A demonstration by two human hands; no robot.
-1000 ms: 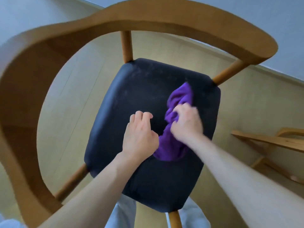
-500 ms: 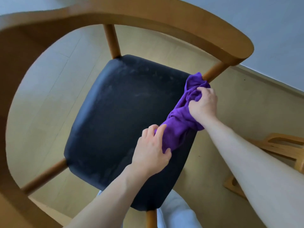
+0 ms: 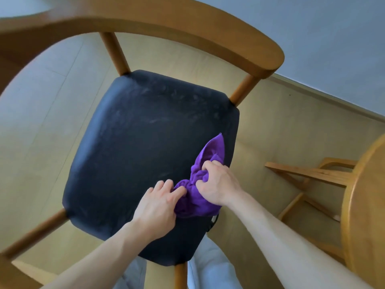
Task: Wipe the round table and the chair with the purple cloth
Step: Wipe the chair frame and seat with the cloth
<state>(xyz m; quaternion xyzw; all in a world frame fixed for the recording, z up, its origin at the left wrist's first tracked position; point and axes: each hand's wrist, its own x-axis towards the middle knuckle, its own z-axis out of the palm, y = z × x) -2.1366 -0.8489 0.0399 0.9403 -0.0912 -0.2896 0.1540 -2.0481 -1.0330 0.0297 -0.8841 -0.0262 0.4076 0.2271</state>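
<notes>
Right hand (image 3: 216,184) has the purple cloth (image 3: 200,184) bunched in a tight fist at the near-right part of the chair (image 3: 145,153) seat; left hand (image 3: 160,203) lies just beside it, fingertips pressing the cloth's left edge, not clearly gripping. Round table (image 3: 366,205) edge shows at far right. Risks: a wadded cloth has little contact area — likely to skip the pale smears across the far half of the seat. It also sits near the right edge, so a long stroke could drag it off.
</notes>
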